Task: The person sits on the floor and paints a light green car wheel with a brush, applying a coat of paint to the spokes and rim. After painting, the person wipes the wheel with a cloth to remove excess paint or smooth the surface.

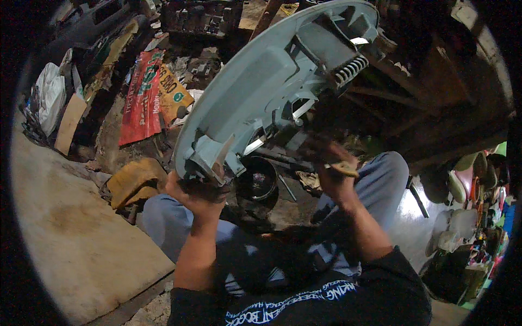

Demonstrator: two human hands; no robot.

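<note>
A large pale grey-green moulded panel (247,81) with a curved rim stands tilted before me, its ribbed underside facing right. A coil spring (352,71) sits near its upper end. My left hand (196,193) is closed around the panel's lower end; the panel partly hides the fingers. By the underside is my right hand (338,176), partly blurred, with a tan, flat, round-ended thing (346,169) in its grip. Below the panel, between my legs, stands a round black container (256,178) with a dark, shiny inside. A thin rod (287,188) leans beside it.
A crumpled yellow-brown piece (136,182) lies left of my knee. Farther off are a red printed sheet (142,103), a white plastic bag (49,95) and scattered scraps. A tan board (81,228) covers the left floor. Dark beams (391,92) and cluttered goods (478,217) are at right.
</note>
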